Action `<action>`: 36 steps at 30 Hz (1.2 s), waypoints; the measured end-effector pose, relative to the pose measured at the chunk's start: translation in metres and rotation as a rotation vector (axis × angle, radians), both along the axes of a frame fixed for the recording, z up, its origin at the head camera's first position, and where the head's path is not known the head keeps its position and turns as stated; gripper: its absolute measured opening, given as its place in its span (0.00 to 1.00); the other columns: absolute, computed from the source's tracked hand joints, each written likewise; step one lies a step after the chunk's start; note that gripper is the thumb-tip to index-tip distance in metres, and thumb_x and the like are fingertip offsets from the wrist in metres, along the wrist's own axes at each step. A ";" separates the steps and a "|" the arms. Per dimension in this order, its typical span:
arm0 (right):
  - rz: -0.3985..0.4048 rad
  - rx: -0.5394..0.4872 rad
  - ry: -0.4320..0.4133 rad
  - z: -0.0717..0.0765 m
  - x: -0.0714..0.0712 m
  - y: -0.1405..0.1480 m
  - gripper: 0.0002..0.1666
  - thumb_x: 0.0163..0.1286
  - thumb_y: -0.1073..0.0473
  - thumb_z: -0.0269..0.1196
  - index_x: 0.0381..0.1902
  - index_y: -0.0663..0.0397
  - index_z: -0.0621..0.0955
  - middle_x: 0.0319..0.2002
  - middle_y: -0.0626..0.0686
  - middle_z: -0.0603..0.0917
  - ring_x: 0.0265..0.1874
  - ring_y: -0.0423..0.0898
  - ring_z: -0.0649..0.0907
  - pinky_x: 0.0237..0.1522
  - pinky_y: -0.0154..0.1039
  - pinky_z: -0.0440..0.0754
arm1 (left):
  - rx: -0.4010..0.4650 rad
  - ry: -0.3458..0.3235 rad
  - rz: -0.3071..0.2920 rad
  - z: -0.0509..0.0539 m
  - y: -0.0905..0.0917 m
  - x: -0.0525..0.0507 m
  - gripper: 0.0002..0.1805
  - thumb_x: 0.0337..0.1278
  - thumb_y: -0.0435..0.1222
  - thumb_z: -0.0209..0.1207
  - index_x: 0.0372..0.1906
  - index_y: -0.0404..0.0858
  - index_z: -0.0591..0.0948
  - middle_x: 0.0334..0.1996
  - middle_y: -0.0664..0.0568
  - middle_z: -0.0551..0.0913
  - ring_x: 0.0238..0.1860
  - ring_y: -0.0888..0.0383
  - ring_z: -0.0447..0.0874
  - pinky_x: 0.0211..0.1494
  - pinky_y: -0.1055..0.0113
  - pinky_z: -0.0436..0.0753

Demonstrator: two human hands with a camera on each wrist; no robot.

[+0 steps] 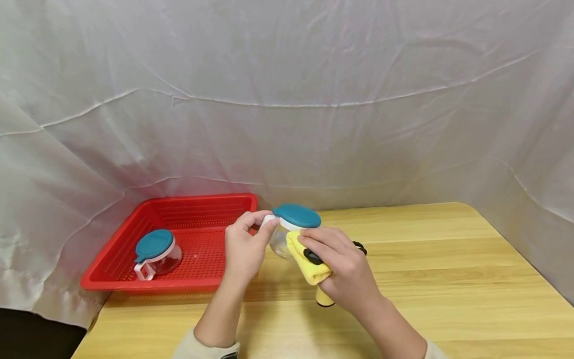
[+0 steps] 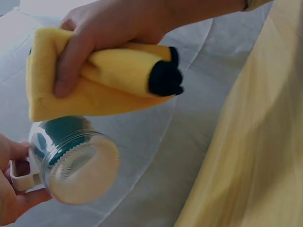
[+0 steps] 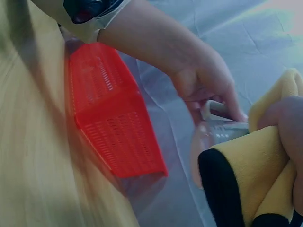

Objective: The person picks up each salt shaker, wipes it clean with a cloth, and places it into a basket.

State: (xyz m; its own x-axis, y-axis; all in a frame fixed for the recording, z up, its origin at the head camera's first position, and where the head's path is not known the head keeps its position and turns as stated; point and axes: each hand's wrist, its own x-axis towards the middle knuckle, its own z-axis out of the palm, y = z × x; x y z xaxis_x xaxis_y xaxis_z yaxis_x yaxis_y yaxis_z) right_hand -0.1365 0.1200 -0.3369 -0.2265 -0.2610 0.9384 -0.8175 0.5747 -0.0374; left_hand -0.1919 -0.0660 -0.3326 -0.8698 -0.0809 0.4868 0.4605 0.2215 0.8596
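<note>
My left hand (image 1: 245,244) pinches the white handle of a clear glass jar (image 2: 83,170) with a blue lid (image 1: 298,215), holding it above the table. In my right hand (image 1: 347,264) is a folded yellow cloth (image 2: 118,80) with black edging, gripped between fingers and thumb. The cloth lies against or very near the jar's side; whether it touches I cannot tell. In the left wrist view the jar is tilted, its round base showing. Part of the jar is hidden behind the cloth in the head view.
A red perforated plastic basket (image 1: 202,285) stands on the left of the wooden table (image 1: 430,279). Inside it, a second blue-lidded jar (image 1: 154,252) with a white handle lies at the left. Pale fabric (image 1: 287,144) hangs behind and around the table.
</note>
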 end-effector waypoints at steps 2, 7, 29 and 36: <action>-0.025 -0.034 0.019 -0.001 0.000 -0.001 0.15 0.74 0.58 0.56 0.46 0.62 0.86 0.45 0.55 0.87 0.42 0.53 0.85 0.52 0.39 0.82 | 0.016 0.051 0.005 -0.001 0.005 0.002 0.07 0.51 0.35 0.72 0.37 0.41 0.89 0.27 0.51 0.83 0.31 0.57 0.78 0.26 0.72 0.76; -0.050 -0.094 0.057 -0.001 0.000 -0.004 0.14 0.72 0.60 0.58 0.46 0.63 0.86 0.44 0.57 0.87 0.40 0.54 0.85 0.51 0.38 0.82 | 0.050 0.119 0.016 -0.005 0.017 0.010 0.07 0.51 0.36 0.72 0.36 0.40 0.89 0.27 0.51 0.83 0.32 0.58 0.79 0.28 0.69 0.81; -0.072 -0.473 -0.199 -0.004 -0.007 0.016 0.24 0.51 0.73 0.73 0.49 0.64 0.84 0.47 0.60 0.86 0.49 0.50 0.84 0.58 0.33 0.79 | 0.302 -0.046 -0.072 -0.005 0.014 0.005 0.10 0.54 0.31 0.69 0.42 0.32 0.87 0.27 0.51 0.83 0.28 0.61 0.77 0.32 0.74 0.82; -0.084 -0.659 -0.395 -0.005 -0.005 0.018 0.24 0.53 0.72 0.73 0.50 0.61 0.84 0.47 0.57 0.85 0.45 0.39 0.82 0.47 0.26 0.81 | 0.388 -0.086 -0.114 -0.004 0.016 0.006 0.11 0.54 0.29 0.68 0.43 0.28 0.85 0.26 0.55 0.83 0.26 0.62 0.77 0.32 0.74 0.82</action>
